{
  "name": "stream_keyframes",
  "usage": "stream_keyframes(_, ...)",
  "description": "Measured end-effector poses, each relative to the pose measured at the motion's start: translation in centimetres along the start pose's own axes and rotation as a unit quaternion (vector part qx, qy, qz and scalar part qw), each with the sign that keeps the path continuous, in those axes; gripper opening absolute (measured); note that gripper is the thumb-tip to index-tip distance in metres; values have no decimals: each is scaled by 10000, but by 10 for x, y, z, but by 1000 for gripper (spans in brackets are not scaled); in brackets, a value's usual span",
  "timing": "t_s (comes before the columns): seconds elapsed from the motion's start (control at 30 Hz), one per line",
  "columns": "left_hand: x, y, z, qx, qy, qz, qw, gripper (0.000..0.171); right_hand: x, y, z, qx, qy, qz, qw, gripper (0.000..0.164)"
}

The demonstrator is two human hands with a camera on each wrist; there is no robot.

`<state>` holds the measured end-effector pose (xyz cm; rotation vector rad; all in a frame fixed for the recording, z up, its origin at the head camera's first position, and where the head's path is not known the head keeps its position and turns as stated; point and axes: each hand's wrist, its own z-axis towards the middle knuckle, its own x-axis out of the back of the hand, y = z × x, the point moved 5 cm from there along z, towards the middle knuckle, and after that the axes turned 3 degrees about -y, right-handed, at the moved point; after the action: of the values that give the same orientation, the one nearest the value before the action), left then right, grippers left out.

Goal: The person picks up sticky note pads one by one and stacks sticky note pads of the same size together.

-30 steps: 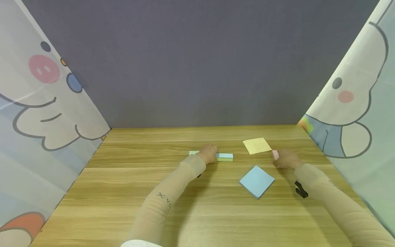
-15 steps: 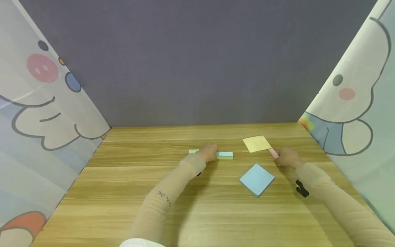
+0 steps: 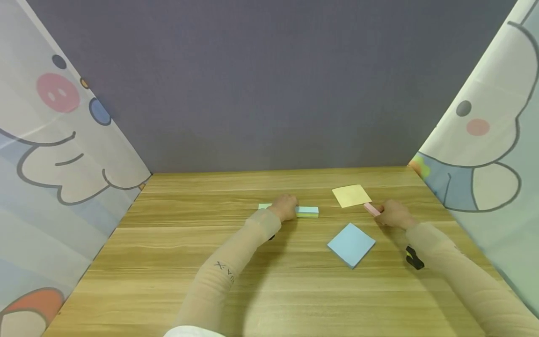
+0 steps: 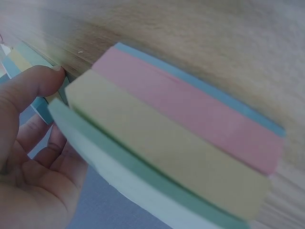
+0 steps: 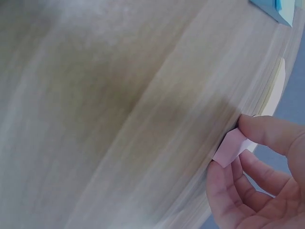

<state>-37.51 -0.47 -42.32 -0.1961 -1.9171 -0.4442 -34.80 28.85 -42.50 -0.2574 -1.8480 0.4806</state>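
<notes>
left hand (image 3: pixel 284 207): thumb and fingers clamped on the blue-topped stack (image 3: pixel 307 212), on the wood-grain table (image 3: pixel 294 299).
green-topped stack (image 3: pixel 264 206): lies on the other side of that hand; i cannot tell whether the two stacks meet, as the hand hides the join.
right hand (image 3: pixel 393 214): thumb and fingertips pinching the pink block (image 3: pixel 372 209), on the table or just above it, i cannot tell which.
yellow sheet (image 3: pixel 351 195): just beside the pink block's free end; the block could push or crease its corner if it swings inward.
striped layers: probably lightly bound paper; too hard a squeeze could shear them, and a sideways nudge could knock the green-topped stack out of line.
pink grip: only one end seems held, so the block could twist or slip.
left sleeve (image 3: pixel 214 290): dark letters, an x and what looks like an a, the rest too skewed to read.
blue square pad (image 3: pixel 351 245): lies apart from both hands; a dragging sleeve might shove it. no brand readable.
</notes>
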Motion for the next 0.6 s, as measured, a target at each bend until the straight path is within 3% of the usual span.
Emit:
stream_keyframes(0.17, 0, 0, 0, 20, -15, -11, 10000, 42, -2, 2, 3, 85, 29, -19, 10000, 10)
stream_keyframes(0.47, 1, 0, 1, -26, 75, 84, 9999, 39, -1, 2, 3, 239, 72, -152, 9996, 32)
stream_keyframes(0.6, 1, 0, 1, -59, 74, 23, 10000, 39, 0, 1, 2, 425, 258, -260, 9984, 32)
